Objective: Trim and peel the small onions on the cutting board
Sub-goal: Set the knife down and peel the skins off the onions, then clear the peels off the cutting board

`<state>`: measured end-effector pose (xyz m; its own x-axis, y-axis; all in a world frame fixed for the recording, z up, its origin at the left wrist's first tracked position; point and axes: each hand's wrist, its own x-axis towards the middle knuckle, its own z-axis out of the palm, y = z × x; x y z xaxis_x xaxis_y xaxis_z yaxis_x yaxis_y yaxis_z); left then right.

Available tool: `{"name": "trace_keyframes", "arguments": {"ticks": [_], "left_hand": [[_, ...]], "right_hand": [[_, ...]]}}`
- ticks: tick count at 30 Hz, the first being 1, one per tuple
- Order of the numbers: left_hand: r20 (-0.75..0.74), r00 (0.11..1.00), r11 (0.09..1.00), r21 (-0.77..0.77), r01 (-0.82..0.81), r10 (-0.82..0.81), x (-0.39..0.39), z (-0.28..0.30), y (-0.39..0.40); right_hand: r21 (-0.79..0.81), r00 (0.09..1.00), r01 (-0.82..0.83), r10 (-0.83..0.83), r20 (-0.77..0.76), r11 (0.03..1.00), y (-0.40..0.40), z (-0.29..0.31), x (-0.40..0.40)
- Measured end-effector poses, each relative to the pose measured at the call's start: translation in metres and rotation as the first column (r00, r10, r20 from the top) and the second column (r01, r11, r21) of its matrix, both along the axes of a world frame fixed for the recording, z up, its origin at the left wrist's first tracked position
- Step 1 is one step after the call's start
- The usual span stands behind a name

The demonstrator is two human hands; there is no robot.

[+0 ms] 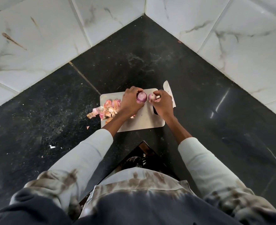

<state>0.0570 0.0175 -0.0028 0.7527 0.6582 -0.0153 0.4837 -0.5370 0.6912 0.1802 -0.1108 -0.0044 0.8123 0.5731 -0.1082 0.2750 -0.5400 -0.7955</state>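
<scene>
Both hands work over a pale cutting board (143, 120) set on a black stone bench (56, 98) in a tiled corner. The left hand (130, 103) has its fingers clamped around a purple onion (141, 97), cut face turned up toward the camera. Just beside it, the right hand (162, 103) pinches a smaller piece of onion (152, 96) between thumb and fingers — pale at its centre, pink at the rim. The two pieces sit close together above the far half of the board, apart by a narrow gap. A heap of pink and tan onion skins (107, 109) lies at the board's left edge, spilling onto the bench. A knife (169, 90) rests along the board's right side, its blade partly hidden behind the right hand.
</scene>
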Motion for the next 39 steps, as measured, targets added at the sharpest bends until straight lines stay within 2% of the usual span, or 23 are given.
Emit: {"name": "trace_keyframes", "arguments": {"ticks": [3, 9, 13, 16, 19, 22, 26, 29, 32, 35, 39], "left_hand": [[-0.056, 0.998, 1.000, 0.003, -0.020, 0.020, 0.002, -0.008, 0.001], [-0.066, 0.997, 0.999, -0.023, -0.029, 0.028, -0.010, -0.005, 0.008], [0.041, 0.982, 0.981, -0.063, -0.183, 0.186, -0.035, 0.005, 0.021], [0.118, 0.949, 0.957, -0.022, -0.291, 0.291, -0.063, 0.006, 0.035], [0.117, 0.905, 0.910, 0.019, -0.414, 0.410, -0.091, 0.004, 0.046], [0.048, 0.850, 0.850, 0.026, -0.526, 0.525, -0.112, 0.005, 0.050], [-0.086, 0.789, 0.793, 0.035, -0.608, 0.608, -0.133, 0.002, 0.046], [-0.155, 0.797, 0.795, -0.090, -0.600, 0.584, -0.141, -0.005, 0.044], [-0.187, 0.853, 0.829, -0.208, -0.519, 0.487, -0.143, -0.010, 0.042], [-0.199, 0.891, 0.869, -0.216, -0.446, 0.408, -0.143, -0.013, 0.039], [-0.149, 0.907, 0.880, -0.224, -0.419, 0.394, -0.148, -0.017, 0.044]], "right_hand": [[-0.052, 0.999, -0.033, 0.034, 0.003, 0.998, 0.004, -0.005, 0.000], [-0.081, 0.998, -0.062, 0.060, -0.020, 0.995, 0.002, -0.010, -0.002], [-0.021, 0.998, 0.043, -0.043, 0.036, 0.999, 0.003, -0.003, -0.013], [0.083, 0.991, 0.079, -0.087, 0.104, 0.993, 0.012, 0.009, -0.032], [0.092, 0.985, -0.019, 0.003, 0.174, 0.996, 0.026, 0.019, -0.055], [0.047, 0.950, -0.202, 0.184, 0.254, 0.978, 0.038, 0.023, -0.077], [-0.161, 0.860, -0.403, 0.433, 0.271, 0.901, 0.044, 0.019, -0.101], [-0.322, 0.844, -0.412, 0.490, 0.218, 0.852, 0.043, 0.016, -0.115], [-0.396, 0.864, -0.413, 0.490, 0.114, 0.820, 0.042, 0.010, -0.120], [-0.372, 0.874, -0.426, 0.481, 0.064, 0.824, 0.042, 0.010, -0.125], [-0.266, 0.866, -0.462, 0.495, 0.071, 0.846, 0.046, 0.014, -0.131]]}}
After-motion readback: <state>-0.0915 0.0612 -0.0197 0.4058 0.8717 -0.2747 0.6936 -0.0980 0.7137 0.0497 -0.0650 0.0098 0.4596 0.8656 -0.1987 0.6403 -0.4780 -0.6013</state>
